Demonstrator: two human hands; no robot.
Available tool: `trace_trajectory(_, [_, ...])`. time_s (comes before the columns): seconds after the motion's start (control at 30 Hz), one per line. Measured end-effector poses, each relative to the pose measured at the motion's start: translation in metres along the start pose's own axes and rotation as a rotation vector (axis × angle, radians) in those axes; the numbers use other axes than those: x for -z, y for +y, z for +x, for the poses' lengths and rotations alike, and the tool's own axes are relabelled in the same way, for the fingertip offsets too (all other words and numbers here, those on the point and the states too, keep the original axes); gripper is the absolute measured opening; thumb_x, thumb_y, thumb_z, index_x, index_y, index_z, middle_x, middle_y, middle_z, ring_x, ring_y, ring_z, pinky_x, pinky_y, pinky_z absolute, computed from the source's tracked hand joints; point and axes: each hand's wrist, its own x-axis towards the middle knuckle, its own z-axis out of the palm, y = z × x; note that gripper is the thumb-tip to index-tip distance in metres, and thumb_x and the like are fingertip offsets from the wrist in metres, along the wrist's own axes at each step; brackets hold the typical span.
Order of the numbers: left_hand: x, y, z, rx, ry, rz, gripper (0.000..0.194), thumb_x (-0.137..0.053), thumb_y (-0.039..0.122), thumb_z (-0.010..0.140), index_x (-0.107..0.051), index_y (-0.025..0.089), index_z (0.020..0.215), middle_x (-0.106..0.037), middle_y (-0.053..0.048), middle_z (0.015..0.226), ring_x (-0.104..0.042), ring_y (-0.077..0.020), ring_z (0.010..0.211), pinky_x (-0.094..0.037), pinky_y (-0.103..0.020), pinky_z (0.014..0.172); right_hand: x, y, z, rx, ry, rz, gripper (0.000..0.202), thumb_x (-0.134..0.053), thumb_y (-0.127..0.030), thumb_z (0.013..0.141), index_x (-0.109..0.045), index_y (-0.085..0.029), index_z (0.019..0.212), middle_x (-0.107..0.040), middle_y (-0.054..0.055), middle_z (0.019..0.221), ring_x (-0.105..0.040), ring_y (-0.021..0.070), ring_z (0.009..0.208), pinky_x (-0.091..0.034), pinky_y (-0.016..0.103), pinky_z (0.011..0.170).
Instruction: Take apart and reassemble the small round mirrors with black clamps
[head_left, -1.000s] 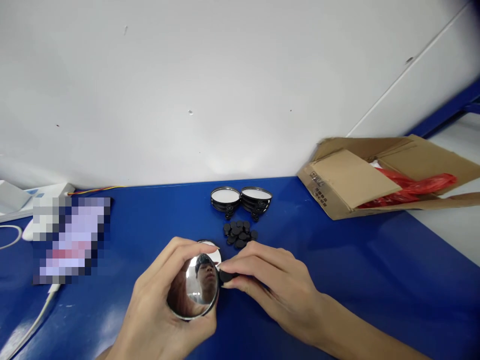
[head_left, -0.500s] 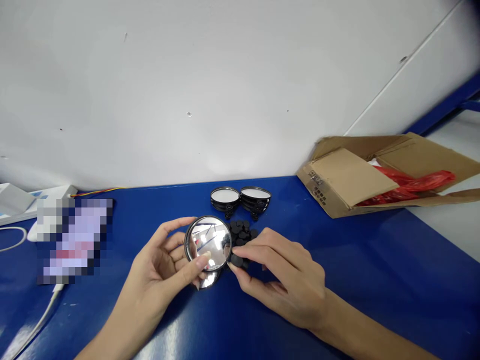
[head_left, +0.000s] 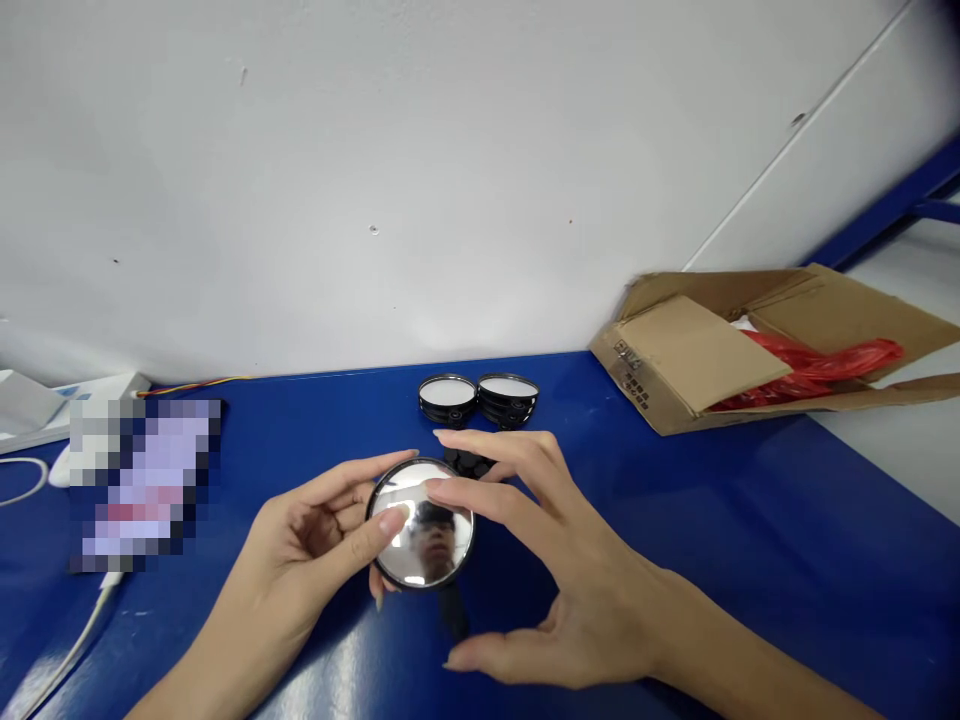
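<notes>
My left hand [head_left: 322, 535] is closed on a small round mirror [head_left: 424, 560] with a black rim. Its thumb lies on the glass and its fingers reach around the edge and behind. My right hand [head_left: 547, 560] is open at the mirror's right side, thumb wide apart from the fingers. One fingertip overlaps the glass; I cannot tell whether it touches. Below the mirror shows a dark elongated shape [head_left: 453, 610], too unclear to name. Small black round pieces [head_left: 466, 462] lie behind the mirror, partly hidden by the right hand.
Two stacks of black-rimmed round mirrors [head_left: 448, 392] stand near the wall. On the right is an open cardboard box [head_left: 660, 360] with a red plastic bag [head_left: 817, 365]. A blurred-out phone [head_left: 146, 480] with a white cable [head_left: 82, 635] lies left on the blue table [head_left: 315, 420].
The mirror has tilted to face me more and moved slightly down. My right hand has opened from a pinch beside the rim, its thumb now lower and its fingers over the mirror.
</notes>
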Motion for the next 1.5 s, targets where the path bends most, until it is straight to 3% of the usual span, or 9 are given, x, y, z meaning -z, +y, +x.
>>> trace_trajectory(0.17, [-0.007,0.004,-0.004,0.023,-0.030,0.031,0.045,-0.091,0.046,0.095,-0.082,0.027,0.135,-0.081,-0.003,0.089,-0.068,-0.0152,0.069,-0.059,-0.024,0.060,0.002,-0.002,0.001,0.005,-0.122,0.147,0.093,-0.094,-0.053,0.090,-0.047,-0.024,0.165,-0.053,0.019,0.168,-0.060,0.0309,0.146,-0.053,0.045,0.122])
trace_trajectory(0.33, [-0.005,-0.005,0.000,-0.026,-0.048,-0.016,0.067,-0.090,0.040,0.097,-0.059,0.031,0.156,-0.068,0.005,0.076,-0.065,-0.0126,0.058,-0.057,-0.021,0.053,0.001,-0.004,0.002,0.039,-0.164,0.110,0.092,-0.093,-0.054,0.091,-0.046,-0.021,0.163,-0.057,0.020,0.165,-0.061,0.0298,0.145,-0.051,0.045,0.125])
trace_trajectory(0.43, [-0.004,-0.007,-0.003,-0.067,-0.036,0.084,0.060,-0.086,0.042,0.100,-0.058,0.033,0.153,-0.070,0.003,0.081,-0.068,-0.0146,0.065,-0.062,-0.024,0.059,0.000,-0.006,0.001,0.034,-0.159,0.082,0.086,-0.095,-0.045,0.088,-0.051,-0.020,0.157,-0.058,0.019,0.161,-0.061,0.0301,0.143,-0.050,0.046,0.125])
trace_trajectory(0.53, [-0.002,-0.006,-0.009,-0.190,0.008,0.370,0.046,-0.074,0.044,0.108,-0.060,0.039,0.151,-0.078,-0.004,0.116,-0.078,-0.0242,0.104,-0.068,-0.037,0.091,0.003,-0.005,0.000,-0.029,-0.150,0.088,0.090,-0.099,-0.038,0.079,-0.054,-0.021,0.155,-0.058,0.018,0.156,-0.062,0.0321,0.139,-0.053,0.048,0.122])
trace_trajectory(0.6, [0.002,-0.007,-0.012,-0.312,0.020,0.630,0.046,-0.070,0.043,0.109,-0.058,0.043,0.153,-0.069,-0.006,0.147,-0.069,-0.0316,0.134,-0.061,-0.048,0.114,0.006,-0.001,0.001,-0.080,-0.110,0.085,0.095,-0.101,-0.039,0.074,-0.054,-0.023,0.155,-0.058,0.017,0.154,-0.061,0.0336,0.138,-0.055,0.049,0.120])
trace_trajectory(0.7, [0.008,-0.013,-0.010,-0.428,-0.064,0.903,0.065,-0.074,0.044,0.105,-0.047,0.044,0.164,-0.050,-0.009,0.168,-0.054,-0.0384,0.151,-0.054,-0.057,0.121,0.012,0.006,0.002,-0.137,-0.015,0.087,0.099,-0.102,-0.041,0.071,-0.053,-0.026,0.156,-0.058,0.015,0.149,-0.058,0.0369,0.140,-0.055,0.053,0.119])
trace_trajectory(0.9, [0.010,-0.024,0.000,-0.376,-0.086,1.001,0.066,-0.072,0.035,0.108,-0.041,0.040,0.166,-0.060,-0.011,0.156,-0.061,-0.0362,0.133,-0.058,-0.054,0.107,0.013,0.014,0.004,-0.172,0.034,0.130,0.095,-0.100,-0.042,0.071,-0.054,-0.028,0.153,-0.063,0.013,0.139,-0.059,0.0383,0.131,-0.056,0.057,0.112])
trace_trajectory(1.17, [0.020,-0.024,0.010,-0.300,0.068,0.913,0.060,-0.075,0.043,0.106,-0.049,0.038,0.160,-0.064,-0.009,0.150,-0.062,-0.0350,0.135,-0.052,-0.055,0.113,0.016,0.003,0.007,-0.216,-0.268,0.332,0.084,-0.107,-0.046,0.068,-0.062,-0.027,0.137,-0.065,0.006,0.128,-0.059,0.0270,0.114,-0.055,0.042,0.102])
trace_trajectory(1.5, [0.019,-0.022,0.010,-0.236,0.129,0.899,0.061,-0.076,0.049,0.104,-0.050,0.038,0.158,-0.065,-0.007,0.151,-0.062,-0.0361,0.140,-0.053,-0.056,0.113,-0.020,-0.002,-0.011,-0.073,-0.413,0.078,0.086,-0.097,-0.053,0.076,-0.060,-0.018,0.144,-0.059,0.015,0.137,-0.054,0.0326,0.119,-0.052,0.050,0.104])
